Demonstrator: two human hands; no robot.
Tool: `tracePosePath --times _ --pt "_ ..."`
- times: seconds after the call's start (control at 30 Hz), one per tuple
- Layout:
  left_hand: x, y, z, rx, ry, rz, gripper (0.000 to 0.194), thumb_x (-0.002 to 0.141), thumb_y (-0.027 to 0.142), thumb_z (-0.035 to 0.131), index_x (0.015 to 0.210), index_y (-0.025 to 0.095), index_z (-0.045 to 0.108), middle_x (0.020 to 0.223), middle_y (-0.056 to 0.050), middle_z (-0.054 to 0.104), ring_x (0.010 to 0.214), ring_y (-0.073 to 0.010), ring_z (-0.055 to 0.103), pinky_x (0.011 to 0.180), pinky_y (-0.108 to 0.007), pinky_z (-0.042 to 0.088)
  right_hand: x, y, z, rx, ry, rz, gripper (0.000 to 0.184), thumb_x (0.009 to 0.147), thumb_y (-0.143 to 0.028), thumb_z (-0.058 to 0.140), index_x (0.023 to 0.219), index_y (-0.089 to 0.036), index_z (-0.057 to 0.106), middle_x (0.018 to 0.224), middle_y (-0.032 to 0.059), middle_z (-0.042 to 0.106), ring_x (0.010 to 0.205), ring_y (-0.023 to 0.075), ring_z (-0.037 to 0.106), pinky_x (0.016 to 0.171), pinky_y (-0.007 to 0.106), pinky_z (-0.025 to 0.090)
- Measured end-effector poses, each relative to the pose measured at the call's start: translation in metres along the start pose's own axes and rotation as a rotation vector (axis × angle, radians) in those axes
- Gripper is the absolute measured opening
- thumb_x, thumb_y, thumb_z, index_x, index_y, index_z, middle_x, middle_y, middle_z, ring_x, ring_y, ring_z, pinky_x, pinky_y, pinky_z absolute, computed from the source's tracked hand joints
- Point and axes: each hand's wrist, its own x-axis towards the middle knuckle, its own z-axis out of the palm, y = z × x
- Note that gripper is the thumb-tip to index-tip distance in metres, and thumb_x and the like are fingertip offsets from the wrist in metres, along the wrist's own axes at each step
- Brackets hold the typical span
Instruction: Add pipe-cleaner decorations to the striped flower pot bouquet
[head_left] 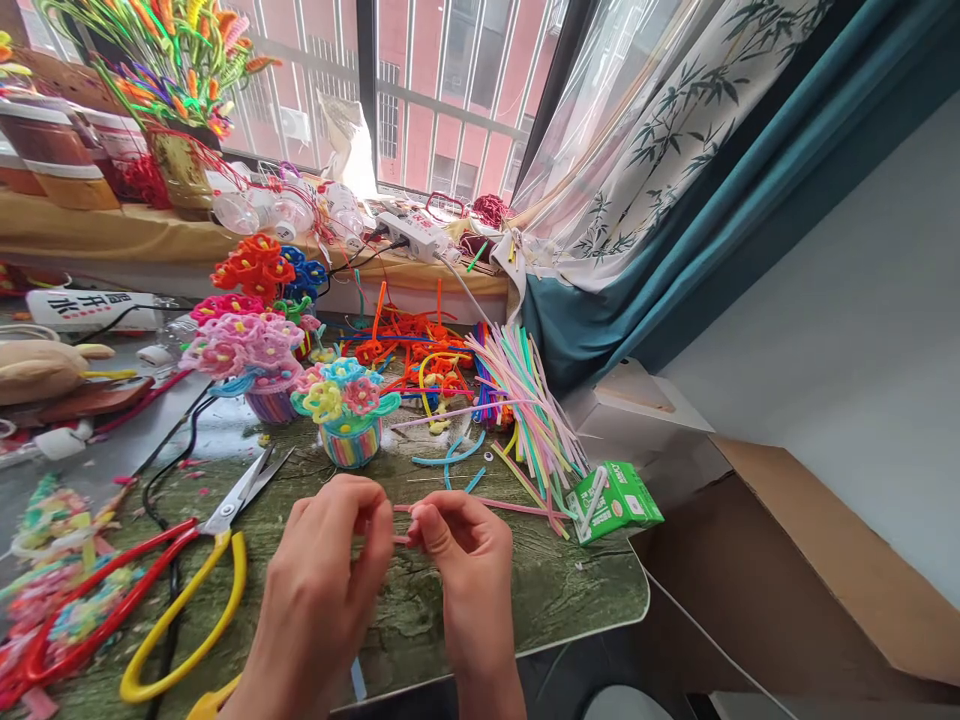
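Right hand [476, 560] has its grip pinched on a pink pipe cleaner [401, 540]; left hand [319, 560] is just beside, honestly can't tell its grip. Scissors [225, 512] lie open on the desk [585, 605].

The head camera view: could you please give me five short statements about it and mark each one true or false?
1. The right hand pinches a pink fuzzy stem. True.
2. The scissors have their blades closed. False: the blades are spread apart.
3. A striped pot with fuzzy flowers stands beyond the hands. True.
4. The green box lies left of the left hand. False: it lies right of the right hand.
5. The pastel stem bundle lies on the table. True.
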Motion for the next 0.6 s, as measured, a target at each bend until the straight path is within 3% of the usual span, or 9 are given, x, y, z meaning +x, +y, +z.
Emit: tracePosePath --times 0.07,0.13,0.2,0.27,0.33,0.5,0.6 --pt "-0.002 -0.004 0.003 0.021 -0.01 -0.029 0.025 0.103 0.025 0.048 0.077 0.024 0.049 0.065 0.007 0.053 0.056 -0.0118 0.052 0.062 -0.026 0.041 0.001 0.0 -0.001 0.006 0.009 -0.008 0.031 0.073 -0.047 0.091 0.074 -0.018 0.079 0.065 0.0008 0.071 0.059 0.0131 0.064 0.061 0.023 0.056" --pt "-0.004 -0.011 0.005 0.03 -0.035 -0.009 0.028 0.1 0.03 0.055 0.072 0.024 0.051 0.068 0.006 0.058 0.059 -0.0127 0.056 0.063 -0.027 0.042 0.002 0.001 -0.002 0.007 0.011 -0.017 0.033 0.073 -0.048 0.091 0.074 -0.018 0.078 0.065 0.0009 0.071 0.059 0.0133 0.064 0.061 0.023 0.055" --pt "-0.006 -0.018 0.005 0.058 -0.061 0.005 0.009 0.096 0.031 0.058 0.09 0.026 0.063 0.093 0.002 0.07 0.081 -0.0171 0.067 0.071 -0.03 0.046 0.002 0.001 -0.003 0.0 0.01 -0.02 0.033 0.074 -0.049 0.09 0.074 -0.018 0.078 0.066 0.0012 0.072 0.06 0.0132 0.064 0.061 0.022 0.054" --pt "-0.006 -0.021 0.002 0.084 -0.077 0.018 0.024 0.095 0.028 0.058 0.118 0.03 0.064 0.115 -0.001 0.072 0.1 -0.0213 0.069 0.08 -0.033 0.047 0.001 0.001 -0.003 -0.014 -0.004 -0.017 0.031 0.076 -0.047 0.09 0.075 -0.018 0.078 0.067 0.0008 0.071 0.061 0.0128 0.063 0.062 0.022 0.053" --pt "-0.005 -0.019 -0.002 0.049 -0.07 0.03 0.03 0.097 0.025 0.056 0.126 0.032 0.06 0.114 0.0 0.073 0.101 -0.0196 0.07 0.085 -0.033 0.046 0.001 0.001 -0.003 -0.025 -0.016 -0.016 0.03 0.077 -0.046 0.088 0.075 -0.019 0.078 0.066 0.0 0.07 0.062 0.0123 0.062 0.062 0.021 0.052" --pt "0.001 -0.007 -0.007 -0.121 -0.051 0.096 0.014 0.098 0.025 0.061 0.109 0.03 0.066 0.1 0.004 0.074 0.088 -0.0137 0.07 0.084 -0.029 0.046 0.001 0.0 -0.002 -0.04 -0.059 0.002 0.032 0.078 -0.049 0.087 0.077 -0.018 0.078 0.066 0.0005 0.068 0.062 0.0134 0.06 0.061 0.022 0.052" --pt "0.002 -0.005 -0.006 -0.184 -0.043 0.045 0.009 0.095 0.024 0.066 0.099 0.031 0.069 0.091 0.006 0.073 0.082 -0.0127 0.068 0.077 -0.028 0.048 0.001 0.001 -0.002 -0.022 -0.083 0.021 0.034 0.075 -0.049 0.089 0.075 -0.017 0.078 0.061 -0.0007 0.066 0.058 0.0124 0.058 0.059 0.022 0.051"
